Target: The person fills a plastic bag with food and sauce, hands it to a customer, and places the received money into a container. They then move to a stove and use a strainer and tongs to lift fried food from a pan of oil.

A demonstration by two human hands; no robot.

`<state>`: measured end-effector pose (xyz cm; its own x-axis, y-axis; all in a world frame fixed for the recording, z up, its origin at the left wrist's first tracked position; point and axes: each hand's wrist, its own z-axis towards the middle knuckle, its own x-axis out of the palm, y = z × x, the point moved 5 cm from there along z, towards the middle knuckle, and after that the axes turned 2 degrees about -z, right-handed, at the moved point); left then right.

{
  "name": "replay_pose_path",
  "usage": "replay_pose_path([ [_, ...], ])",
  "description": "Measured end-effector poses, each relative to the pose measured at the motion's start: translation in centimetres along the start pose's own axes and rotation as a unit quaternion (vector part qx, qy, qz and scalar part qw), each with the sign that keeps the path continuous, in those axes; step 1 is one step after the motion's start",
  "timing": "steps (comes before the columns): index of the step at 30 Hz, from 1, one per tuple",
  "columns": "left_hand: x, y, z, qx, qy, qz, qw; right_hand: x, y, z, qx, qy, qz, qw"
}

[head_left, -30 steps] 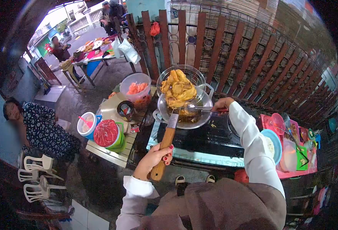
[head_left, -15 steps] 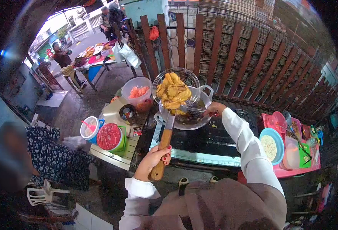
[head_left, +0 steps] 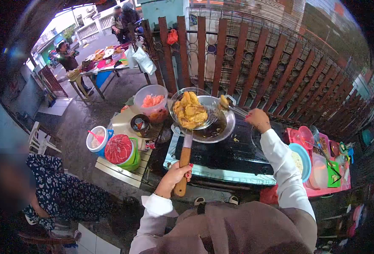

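My left hand [head_left: 175,175] is closed round the wooden handle of a wire strainer [head_left: 185,163]. A heap of golden fritters [head_left: 190,111] lies in its basket, above the left part of a wide metal wok [head_left: 227,131]. Dark oil [head_left: 214,129] with small crumbs shows in the wok. My right hand [head_left: 258,120] grips metal tongs [head_left: 239,111] over the wok's right rim. At the far end of the tongs is one golden-brown fried piece [head_left: 224,101], apart from the heap.
The black stove [head_left: 238,158] lies beneath the wok, with a wooden fence [head_left: 238,63] behind. On the left are a tub of orange shreds [head_left: 166,111] and a red-covered green container [head_left: 130,158]. A blue basin [head_left: 306,163] is on the right. A person in a patterned dress [head_left: 64,186] is at left.
My right hand has lifted the tongs up and right from the wok, with a fried piece at their end. The strainer has dropped slightly in view. The person at left has moved lower.
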<state>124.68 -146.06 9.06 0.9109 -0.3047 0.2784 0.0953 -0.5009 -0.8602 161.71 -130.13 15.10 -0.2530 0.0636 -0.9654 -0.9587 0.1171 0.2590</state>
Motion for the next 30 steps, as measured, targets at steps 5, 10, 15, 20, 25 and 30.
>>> replay_pose_path([
  [5, -0.2, 1.4, 0.7, -0.024, 0.013, -0.032, 0.999, -2.9, 3.3, -1.3, -0.009, -0.044, -0.002, 0.999],
  [10, 0.5, 1.1, 1.1, -0.033, 0.044, -0.058, 0.997, -0.6, 7.1, -1.7, -0.042, -0.059, -0.081, 0.994],
  [15, 0.8, 1.5, 0.7, -0.037, 0.070, -0.101, 0.992, -4.2, 5.7, -2.3, -0.038, -0.043, 0.023, 0.998],
  [20, 0.2, -0.3, 0.1, -0.050, 0.069, -0.074, 0.994, -3.6, -1.0, 0.5, 0.041, 0.021, 0.032, 0.998],
  [25, -0.7, -2.9, 0.0, -0.027, 0.039, -0.050, 0.998, 1.1, -0.3, -0.4, -0.039, 0.037, -0.094, 0.994],
  [30, -0.8, -4.4, 0.0, 0.007, 0.053, -0.034, 0.998, 6.6, 2.2, 0.2, 0.108, 0.342, 0.132, 0.924],
])
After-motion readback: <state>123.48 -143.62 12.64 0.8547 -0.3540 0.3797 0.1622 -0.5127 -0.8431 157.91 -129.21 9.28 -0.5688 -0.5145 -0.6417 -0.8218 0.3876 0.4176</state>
